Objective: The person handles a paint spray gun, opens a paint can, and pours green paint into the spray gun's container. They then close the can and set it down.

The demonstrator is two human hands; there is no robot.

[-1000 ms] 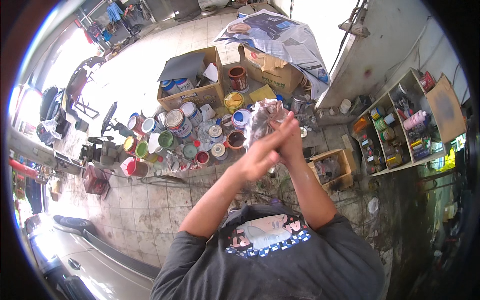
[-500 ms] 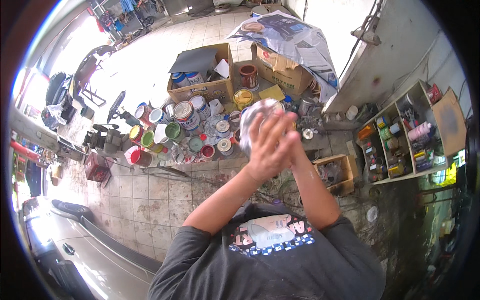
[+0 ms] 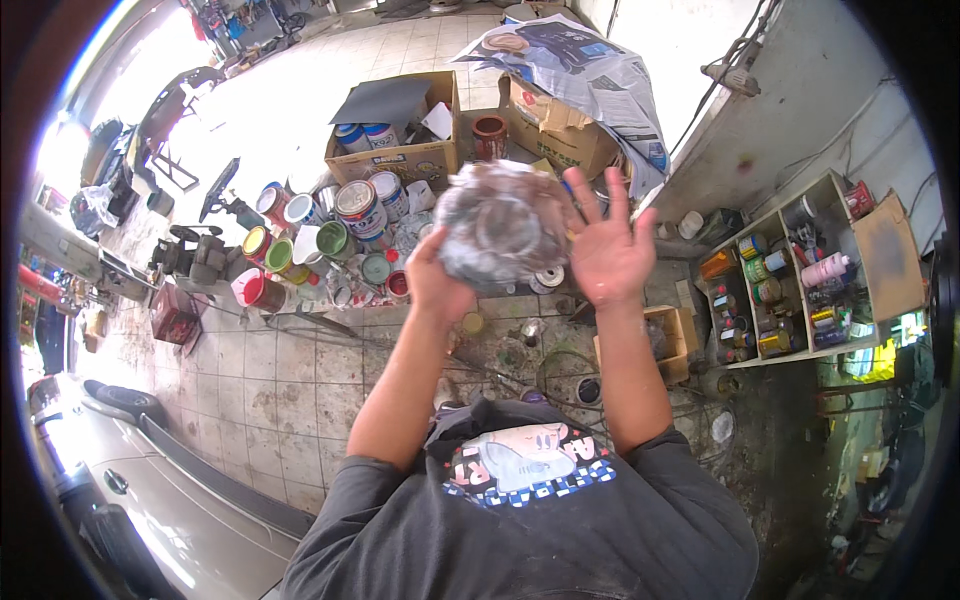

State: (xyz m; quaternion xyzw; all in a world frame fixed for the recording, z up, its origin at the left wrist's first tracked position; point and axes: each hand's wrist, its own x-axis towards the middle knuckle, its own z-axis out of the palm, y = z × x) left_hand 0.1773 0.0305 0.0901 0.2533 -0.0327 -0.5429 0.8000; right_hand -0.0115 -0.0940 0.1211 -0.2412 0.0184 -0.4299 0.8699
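Above the paint cans I hold up a round, shaggy grey-white pad (image 3: pixel 505 225), blurred by motion, with a paler ring in its middle. My left hand (image 3: pixel 440 280) grips its lower left edge, thumb on the near face; the other fingers are mostly hidden behind it. On the pad's other side, my right hand (image 3: pixel 612 255) is open, palm showing and fingers spread. Its thumb and fingers hold nothing, and its edge is close beside the pad; I cannot tell if they touch.
Several paint cans (image 3: pixel 360 215) crowd the far floor, with a cardboard box (image 3: pixel 395 165) of cans behind. Newspaper (image 3: pixel 590 85) drapes over another carton (image 3: pixel 555 130). A shelf of bottles and tins (image 3: pixel 775 280) stands right, a small wooden box (image 3: pixel 680 345) nearer. A silver car (image 3: pixel 150 490) is left.
My hands, pressed together over the pad, have come apart. The left hand has moved left with the pad, whose broad round face now shows; the right hand has opened and shifted right.
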